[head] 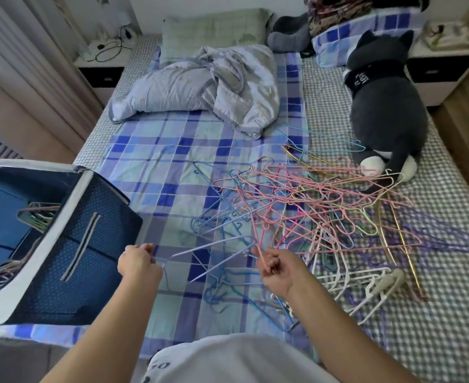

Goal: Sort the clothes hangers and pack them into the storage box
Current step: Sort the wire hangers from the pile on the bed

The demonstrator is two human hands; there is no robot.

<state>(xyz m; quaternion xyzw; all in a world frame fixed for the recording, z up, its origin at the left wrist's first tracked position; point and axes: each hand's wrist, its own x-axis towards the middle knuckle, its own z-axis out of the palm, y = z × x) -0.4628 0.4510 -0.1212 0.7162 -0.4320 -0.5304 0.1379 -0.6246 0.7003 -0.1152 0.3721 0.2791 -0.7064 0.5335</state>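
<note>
1. Fingers of the left hand (pixel 136 261) pinch a lilac hanger (pixel 214 241); the right hand (pixel 276 268) grips a pink hanger (pixel 258 233).
2. Both hangers run away toward the tangled pile (pixel 318 205) on the bed (pixel 158 150).
3. Left, the storage box (pixel 70 244) lies nearer the left hand.

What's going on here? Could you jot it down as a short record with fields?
Setting: bed with blue plaid sheet
Left hand: grips a thin lilac wire hanger
Right hand: pinches a pink wire hanger
Pile: tangled heap of pink, blue, purple, gold and white hangers, right of centre
Box: dark blue fabric storage box with white trim, at left, open, some hangers already inside
Nearby: crumpled grey quilt, grey plush cat
</note>
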